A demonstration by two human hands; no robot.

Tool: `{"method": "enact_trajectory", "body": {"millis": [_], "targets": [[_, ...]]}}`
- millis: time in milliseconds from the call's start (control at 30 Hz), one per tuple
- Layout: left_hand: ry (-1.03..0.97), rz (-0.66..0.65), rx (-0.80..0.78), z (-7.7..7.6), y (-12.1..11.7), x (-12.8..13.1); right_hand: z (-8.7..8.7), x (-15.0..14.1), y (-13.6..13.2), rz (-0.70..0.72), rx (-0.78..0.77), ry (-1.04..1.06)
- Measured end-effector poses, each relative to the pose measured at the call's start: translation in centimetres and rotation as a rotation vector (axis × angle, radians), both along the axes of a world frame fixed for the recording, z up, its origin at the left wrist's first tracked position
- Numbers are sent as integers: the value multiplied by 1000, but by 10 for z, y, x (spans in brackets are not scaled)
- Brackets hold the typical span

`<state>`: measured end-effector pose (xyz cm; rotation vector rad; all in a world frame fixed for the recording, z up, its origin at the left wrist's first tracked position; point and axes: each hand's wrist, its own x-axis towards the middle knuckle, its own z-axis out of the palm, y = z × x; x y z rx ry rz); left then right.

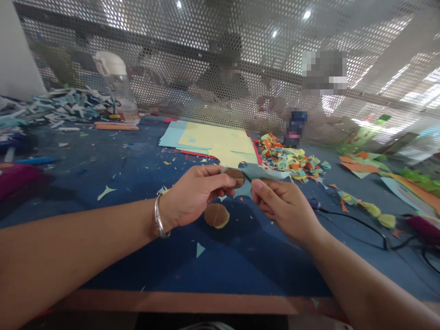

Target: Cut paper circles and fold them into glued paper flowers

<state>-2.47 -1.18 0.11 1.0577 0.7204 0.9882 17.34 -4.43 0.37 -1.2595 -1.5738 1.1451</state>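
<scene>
My left hand [202,188], wearing a silver bangle, pinches a round brown cardboard disc [235,178] against a light blue sheet of paper [264,172]. My right hand [278,201] is closed around a thin dark tool [247,178], its tip at the disc's right edge. Fingers hide most of that tool, so I cannot tell its kind. The blue sheet has curved cut-outs along its edge. Below my left hand, another cardboard disc [216,215] lies on the table over a yellow paper circle [224,223].
Yellow and blue sheets [213,137] lie ahead against a perforated metal screen [192,59]. Folded paper pieces [292,158] are heaped right of them. A water bottle [122,91] and paper scraps [68,107] stand back left. A black cable [357,220] runs at right.
</scene>
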Motion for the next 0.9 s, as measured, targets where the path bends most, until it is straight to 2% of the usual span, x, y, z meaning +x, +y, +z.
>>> {"method": "enact_trajectory", "body": {"millis": [900], "targets": [[202, -24, 98, 5, 2, -4, -1, 5, 1, 55, 145, -200]]}}
